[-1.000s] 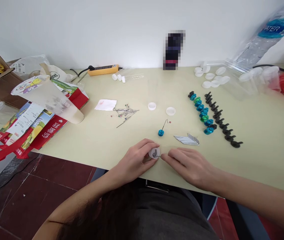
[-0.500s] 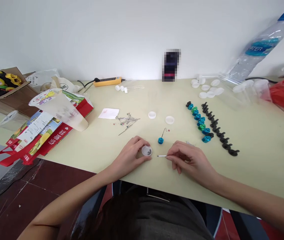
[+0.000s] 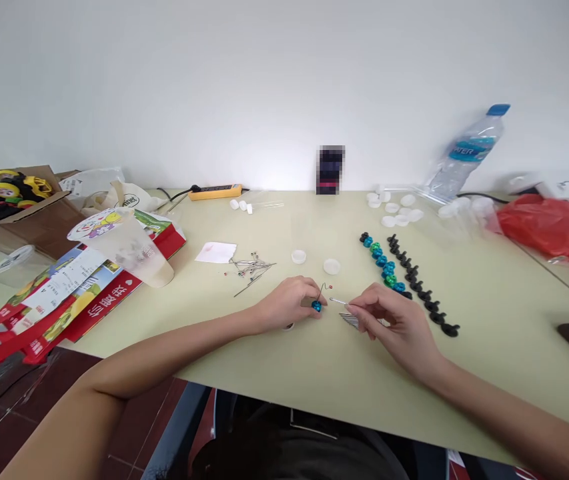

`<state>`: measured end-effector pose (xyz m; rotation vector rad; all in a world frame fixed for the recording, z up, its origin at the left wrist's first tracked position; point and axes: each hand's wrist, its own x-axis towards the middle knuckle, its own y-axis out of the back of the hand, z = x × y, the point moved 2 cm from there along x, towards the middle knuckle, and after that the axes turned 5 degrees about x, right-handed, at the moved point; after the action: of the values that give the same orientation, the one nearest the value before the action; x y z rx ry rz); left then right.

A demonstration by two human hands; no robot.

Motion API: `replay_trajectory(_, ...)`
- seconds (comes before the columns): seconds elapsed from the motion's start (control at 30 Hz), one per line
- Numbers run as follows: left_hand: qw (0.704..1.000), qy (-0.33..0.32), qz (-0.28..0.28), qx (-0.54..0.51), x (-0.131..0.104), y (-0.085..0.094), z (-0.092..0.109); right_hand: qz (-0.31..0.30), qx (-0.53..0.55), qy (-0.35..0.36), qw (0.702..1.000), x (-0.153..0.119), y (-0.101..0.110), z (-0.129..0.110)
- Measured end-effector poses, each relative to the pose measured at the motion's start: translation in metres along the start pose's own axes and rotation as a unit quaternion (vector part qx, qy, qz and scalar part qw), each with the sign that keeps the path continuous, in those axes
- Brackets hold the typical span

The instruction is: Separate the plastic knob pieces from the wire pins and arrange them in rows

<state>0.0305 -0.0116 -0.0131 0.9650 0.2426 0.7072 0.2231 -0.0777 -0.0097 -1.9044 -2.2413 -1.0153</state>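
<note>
Near the table's front, my left hand [image 3: 291, 303] has its thumb and fingers closed around a small blue knob-like part [image 3: 317, 306], from which a thin dark pin stands up. My right hand [image 3: 398, 327] pinches a thin silvery rod [image 3: 338, 301], whose free tip points left toward the blue part without touching it. Below my right fingertips lies a row of thin metal rods [image 3: 349, 321]. A small white cap [image 3: 289, 327] is mostly hidden under my left hand. Just behind the blue part are a small bent wire and a tiny red piece [image 3: 331, 287].
Two white caps [image 3: 331, 267] lie farther back. Loose pins [image 3: 251, 267] are piled left, by a paper slip [image 3: 215, 252]. Rows of blue-green parts [image 3: 388, 268] and black parts [image 3: 417, 287] run along the right. A plastic cup [image 3: 137, 250] leans over a red bag [image 3: 109, 300].
My left hand has left the white cap, moved right and taken hold of the blue part. My right hand still pinches the rod, now beside that part. The view has tilted up.
</note>
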Motion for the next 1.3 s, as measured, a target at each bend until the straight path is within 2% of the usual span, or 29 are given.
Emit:
replay_trajectory(0.1, 0.999, 0.021, 0.018, -0.042, 0.004, -0.002, -0.002, 0.017, -0.053, 0.042, 0.998, 0.003, 0.006, 0.002)
replay_trajectory(0.2, 0.994, 0.051, 0.037, -0.094, 0.002, 0.003, -0.001, 0.034, -0.088, 0.078, 0.992, 0.007, 0.011, 0.003)
replay_trajectory(0.33, 0.973, 0.09, 0.078, -0.2, 0.0, 0.012, 0.001, 0.031, -0.111, 0.103, 0.988, 0.008, 0.011, 0.004)
replay_trajectory(0.47, 0.942, 0.1, 0.075, -0.313, -0.002, 0.013, 0.006, 0.016, -0.128, 0.133, 0.983, 0.006, 0.006, 0.004)
replay_trajectory(0.67, 0.916, 0.117, 0.077, -0.375, -0.005, 0.004, 0.01, 0.017, -0.144, 0.137, 0.98, 0.005, -0.001, 0.003)
replay_trajectory(0.83, 0.906, 0.132, 0.046, -0.4, -0.006, -0.005, 0.009, 0.02, -0.139, 0.155, 0.978, 0.005, -0.002, 0.004)
replay_trajectory(0.93, 0.898, 0.142, 0.047, -0.414, -0.007, -0.006, 0.009, 0.013, -0.141, 0.171, 0.975, 0.004, -0.003, 0.005)
replay_trajectory(1.17, 0.909, 0.132, 0.055, -0.392, -0.005, -0.007, 0.008, 0.004, -0.172, 0.201, 0.964, 0.004, -0.004, 0.004)
replay_trajectory(1.3, 0.91, 0.144, 0.067, -0.384, -0.005, -0.008, 0.007, 0.012, -0.221, 0.247, 0.944, 0.003, -0.004, 0.003)
